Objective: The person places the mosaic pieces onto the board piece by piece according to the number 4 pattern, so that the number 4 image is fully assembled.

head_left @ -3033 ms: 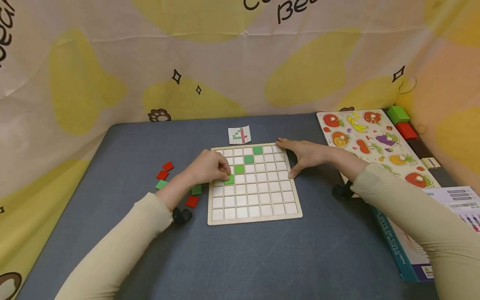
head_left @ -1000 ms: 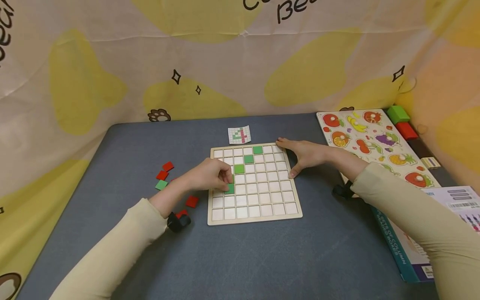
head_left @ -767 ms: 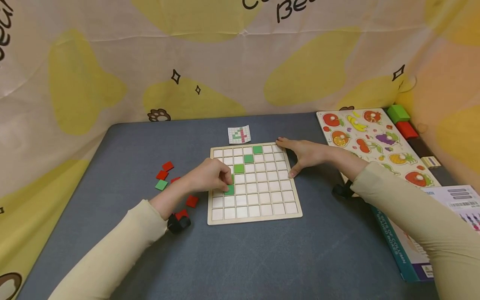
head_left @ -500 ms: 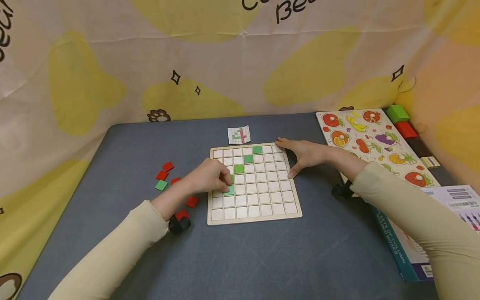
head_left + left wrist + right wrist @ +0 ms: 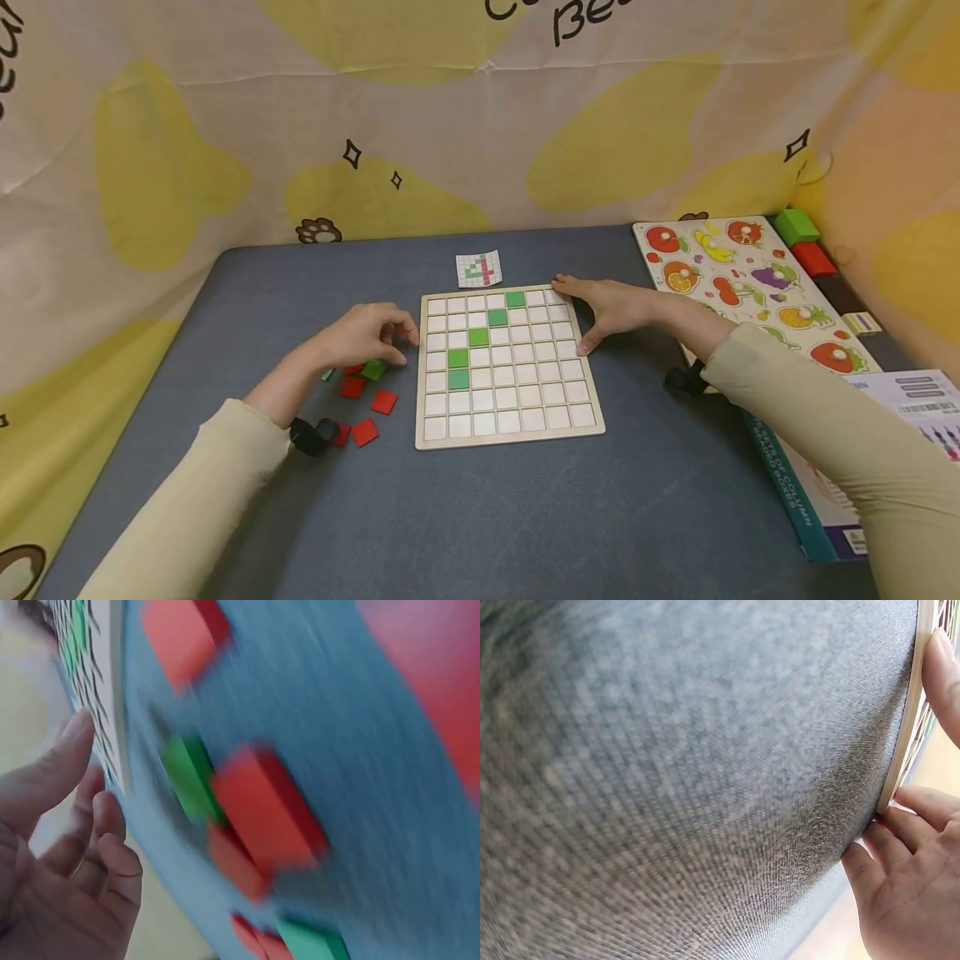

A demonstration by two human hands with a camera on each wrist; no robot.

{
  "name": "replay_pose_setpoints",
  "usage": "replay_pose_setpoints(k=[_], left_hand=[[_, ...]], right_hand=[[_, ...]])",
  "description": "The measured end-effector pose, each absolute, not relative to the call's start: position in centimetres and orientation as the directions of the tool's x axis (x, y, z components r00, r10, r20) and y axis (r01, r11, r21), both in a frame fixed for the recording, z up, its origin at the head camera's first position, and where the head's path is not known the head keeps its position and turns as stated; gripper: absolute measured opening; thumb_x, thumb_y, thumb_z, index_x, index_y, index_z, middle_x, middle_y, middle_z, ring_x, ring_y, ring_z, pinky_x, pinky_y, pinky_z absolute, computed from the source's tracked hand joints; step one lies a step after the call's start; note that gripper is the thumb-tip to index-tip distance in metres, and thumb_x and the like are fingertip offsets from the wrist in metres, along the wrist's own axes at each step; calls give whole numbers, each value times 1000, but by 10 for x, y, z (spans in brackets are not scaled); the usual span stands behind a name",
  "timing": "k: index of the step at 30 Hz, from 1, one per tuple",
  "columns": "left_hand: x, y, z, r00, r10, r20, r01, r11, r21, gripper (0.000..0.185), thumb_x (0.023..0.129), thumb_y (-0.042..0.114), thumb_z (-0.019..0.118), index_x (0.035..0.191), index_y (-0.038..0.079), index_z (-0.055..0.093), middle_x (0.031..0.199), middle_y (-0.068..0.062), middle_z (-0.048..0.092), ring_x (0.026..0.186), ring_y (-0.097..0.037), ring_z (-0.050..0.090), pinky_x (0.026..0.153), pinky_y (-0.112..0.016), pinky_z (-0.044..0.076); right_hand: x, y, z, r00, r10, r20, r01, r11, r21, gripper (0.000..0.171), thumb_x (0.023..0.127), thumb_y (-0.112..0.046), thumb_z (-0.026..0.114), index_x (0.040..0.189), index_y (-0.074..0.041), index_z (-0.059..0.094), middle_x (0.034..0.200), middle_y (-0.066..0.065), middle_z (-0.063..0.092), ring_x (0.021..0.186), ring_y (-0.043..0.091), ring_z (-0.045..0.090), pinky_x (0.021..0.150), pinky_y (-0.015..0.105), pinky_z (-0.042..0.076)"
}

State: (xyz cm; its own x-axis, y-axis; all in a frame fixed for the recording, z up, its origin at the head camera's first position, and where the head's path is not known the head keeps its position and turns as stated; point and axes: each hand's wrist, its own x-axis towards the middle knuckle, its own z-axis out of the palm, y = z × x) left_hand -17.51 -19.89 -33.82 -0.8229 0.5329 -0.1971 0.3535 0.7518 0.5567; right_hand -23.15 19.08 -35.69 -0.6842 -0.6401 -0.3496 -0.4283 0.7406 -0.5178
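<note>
A wooden grid board [image 5: 505, 377] with white cells lies mid-table in the head view. Several green tiles [image 5: 478, 337] sit in its cells, stepping down from the top middle toward the left. Left of the board hovers my left hand [image 5: 367, 333], loosely bent and holding nothing, close over a loose green tile [image 5: 373, 370]. Below that hand lies a red tile [image 5: 352, 387]; the left wrist view shows a blurred red tile [image 5: 266, 810] against a green one. My right hand [image 5: 611, 307] rests spread at the board's upper right, thumb and fingertips touching its edge [image 5: 907, 712].
Behind the board lies a small pattern card [image 5: 478, 269] with green and red squares. More red tiles [image 5: 364, 432] are scattered at left. A fruit puzzle board [image 5: 738, 283], coloured blocks [image 5: 797, 229] and a flat box [image 5: 821, 500] occupy the right side.
My left hand has set a green tile in the left part of the board below the others, let go, and moved left over the loose tiles. The right hand stays still.
</note>
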Motion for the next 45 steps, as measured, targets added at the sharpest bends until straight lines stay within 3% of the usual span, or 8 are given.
replay_pose_setpoints(k=[4, 8, 20, 25, 31, 35, 45], left_hand=[[-180, -221, -338, -803, 527, -279, 321, 776, 543, 29, 79, 4, 80, 105, 15, 73, 107, -9, 60, 93, -22, 53, 81, -33, 43], [-181, -232, -340, -782, 524, -337, 299, 790, 535, 30, 76, 7, 82, 104, 16, 74, 109, -9, 58, 94, -23, 51, 81, -32, 42], [-183, -233, -346, -788, 531, -312, 360, 808, 466, 20, 73, 8, 85, 85, 15, 71, 107, -9, 55, 92, -22, 51, 82, -32, 42], [-182, -228, -345, -796, 530, -293, 363, 805, 470, 19, 76, 8, 83, 84, 15, 68, 98, -5, 61, 87, -19, 54, 78, -31, 44], [-181, -209, -345, -826, 531, -190, 371, 764, 527, 17, 79, 10, 81, 83, 13, 65, 77, -1, 66, 71, -13, 57, 69, -27, 46], [-176, -185, -345, -834, 537, -127, 379, 724, 577, 16, 80, 11, 81, 85, 12, 65, 78, -1, 67, 71, -11, 58, 69, -26, 47], [-161, -128, -342, -808, 579, -105, 391, 662, 639, 7, 85, 9, 76, 88, 9, 70, 82, -4, 71, 75, -9, 62, 72, -24, 50]], right_hand=[[-231, 191, -357, -682, -643, -347, -427, 736, -525, 116, 72, -34, 88, 158, -4, 16, 167, 18, 5, 155, 39, 9, 121, 64, 11], [-231, 191, -358, -681, -645, -346, -431, 736, -522, 115, 72, -35, 88, 158, -4, 17, 167, 18, 6, 155, 40, 9, 121, 64, 11], [-232, 191, -359, -682, -645, -345, -430, 735, -525, 116, 72, -35, 87, 158, -4, 16, 167, 18, 5, 155, 40, 10, 121, 65, 10], [-231, 190, -358, -680, -644, -351, -427, 736, -525, 116, 73, -36, 87, 158, -4, 15, 167, 18, 4, 154, 41, 9, 121, 65, 11], [-231, 191, -358, -680, -644, -350, -433, 739, -516, 117, 72, -36, 87, 158, -4, 15, 167, 19, 4, 154, 42, 9, 120, 65, 11], [-231, 190, -358, -682, -643, -348, -433, 739, -516, 117, 72, -36, 88, 158, -4, 15, 167, 19, 5, 154, 42, 10, 121, 64, 13], [-232, 190, -358, -685, -635, -358, -421, 745, -517, 118, 71, -33, 88, 158, -5, 15, 168, 17, 4, 155, 39, 8, 122, 62, 13]])
